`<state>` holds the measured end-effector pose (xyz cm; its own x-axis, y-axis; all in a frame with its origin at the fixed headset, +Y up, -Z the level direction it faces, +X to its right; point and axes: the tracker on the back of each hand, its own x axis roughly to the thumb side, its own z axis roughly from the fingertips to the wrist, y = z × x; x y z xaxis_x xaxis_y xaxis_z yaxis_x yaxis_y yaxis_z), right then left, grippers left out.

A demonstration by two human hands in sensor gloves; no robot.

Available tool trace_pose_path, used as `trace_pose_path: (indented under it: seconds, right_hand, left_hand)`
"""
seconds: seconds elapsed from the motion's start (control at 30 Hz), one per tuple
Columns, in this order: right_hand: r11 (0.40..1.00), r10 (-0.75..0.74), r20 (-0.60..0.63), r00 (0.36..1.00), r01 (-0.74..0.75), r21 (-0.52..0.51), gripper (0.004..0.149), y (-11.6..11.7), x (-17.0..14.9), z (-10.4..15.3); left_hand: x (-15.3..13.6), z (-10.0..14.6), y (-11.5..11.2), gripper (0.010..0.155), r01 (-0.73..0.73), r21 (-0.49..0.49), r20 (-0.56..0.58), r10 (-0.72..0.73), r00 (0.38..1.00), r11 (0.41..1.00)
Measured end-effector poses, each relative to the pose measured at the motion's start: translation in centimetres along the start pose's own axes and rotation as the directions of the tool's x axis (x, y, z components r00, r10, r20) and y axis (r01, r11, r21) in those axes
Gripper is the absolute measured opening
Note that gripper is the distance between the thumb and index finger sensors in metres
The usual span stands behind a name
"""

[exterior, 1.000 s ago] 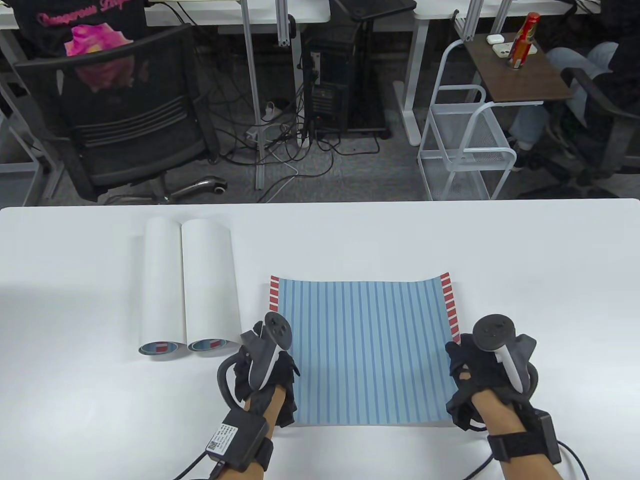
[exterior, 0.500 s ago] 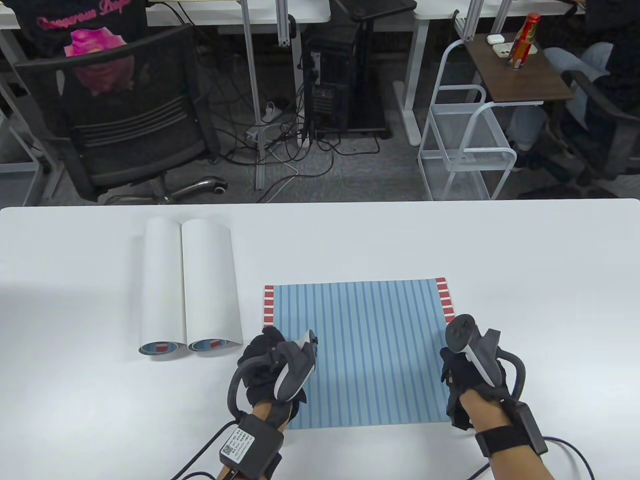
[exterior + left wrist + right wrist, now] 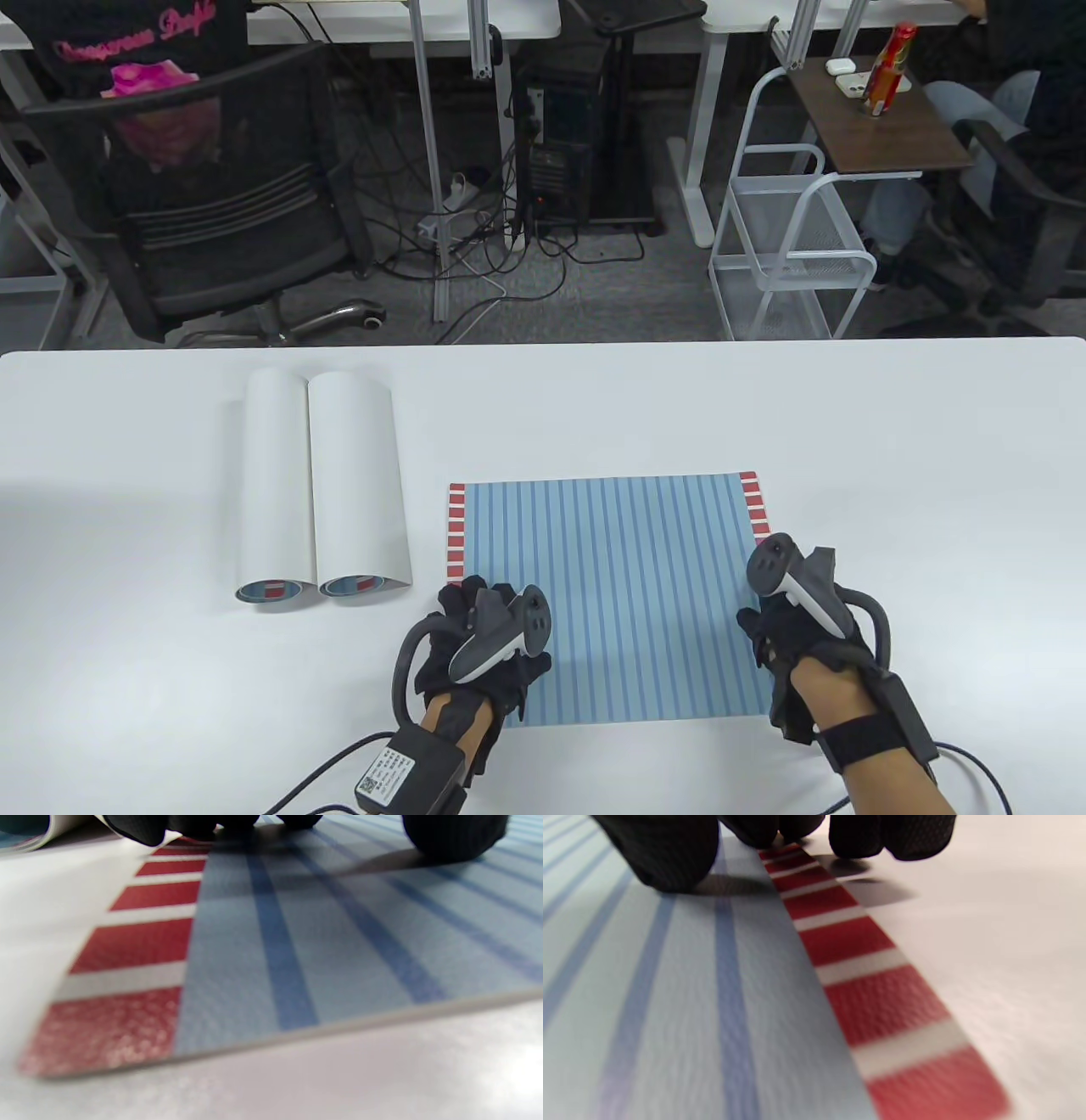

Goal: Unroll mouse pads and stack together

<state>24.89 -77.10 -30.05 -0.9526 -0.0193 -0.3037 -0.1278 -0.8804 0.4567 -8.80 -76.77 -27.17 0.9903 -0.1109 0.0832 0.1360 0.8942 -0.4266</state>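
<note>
An unrolled mouse pad (image 3: 619, 594), light blue with dark stripes and red-and-white end bands, lies flat on the white table (image 3: 933, 475). My left hand (image 3: 475, 615) rests on its near left corner; in the left wrist view, my fingertips (image 3: 454, 834) press on the pad (image 3: 297, 942). My right hand (image 3: 768, 632) rests on its right edge; in the right wrist view, my fingertips (image 3: 666, 853) touch the pad (image 3: 712, 993) by the red band. Two rolled pads (image 3: 271, 484) (image 3: 356, 480), white side out, lie side by side to the left.
The rolled pads' open ends face the near side, just left of my left hand; one shows in the left wrist view (image 3: 25, 834). An office chair (image 3: 212, 195), a wire cart (image 3: 789, 255) and desks stand beyond the table's far edge.
The pad's far corners, curled up a second ago, now lie flat. Both hands have slid inward and toward me along the pad's side edges.
</note>
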Motion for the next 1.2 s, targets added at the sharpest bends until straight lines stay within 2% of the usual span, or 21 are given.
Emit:
trace_pose_path:
  seconds: [0.27, 0.57, 0.83, 1.0, 1.2]
  right_hand:
    - [0.996, 0.061, 0.057, 0.997, -0.064, 0.065, 0.080, 0.8, -1.0, 2.7]
    - [0.999, 0.003, 0.101, 0.995, -0.008, 0.049, 0.083, 0.9, -1.6, 3.1]
    - [0.993, -0.100, 0.173, 0.980, 0.110, -0.048, 0.080, 0.0, -1.7, 3.3]
    - [0.980, -0.138, 0.235, 0.962, 0.167, -0.106, 0.080, -0.6, -1.4, 3.8]
    - [0.967, -0.169, 0.272, 0.947, 0.212, -0.139, 0.082, -1.0, -1.2, 4.1]
  left_hand:
    - [-0.2, -0.1, -0.1, 0.091, -0.012, 0.006, 0.004, 0.012, 1.000, 1.000]
    - [-0.4, -0.3, 0.0, 0.089, -0.042, 0.005, -0.002, 0.042, 0.999, 0.999]
    - [-1.5, 1.0, 1.9, 0.081, -0.112, 0.214, -0.046, 0.124, 0.991, 0.970]
    - [-3.1, 1.7, 4.3, 0.081, -0.104, 0.409, -0.124, 0.167, 0.978, 0.907]
    - [-5.9, -0.6, 6.0, 0.086, -0.075, 0.399, -0.332, 0.220, 0.917, 0.914]
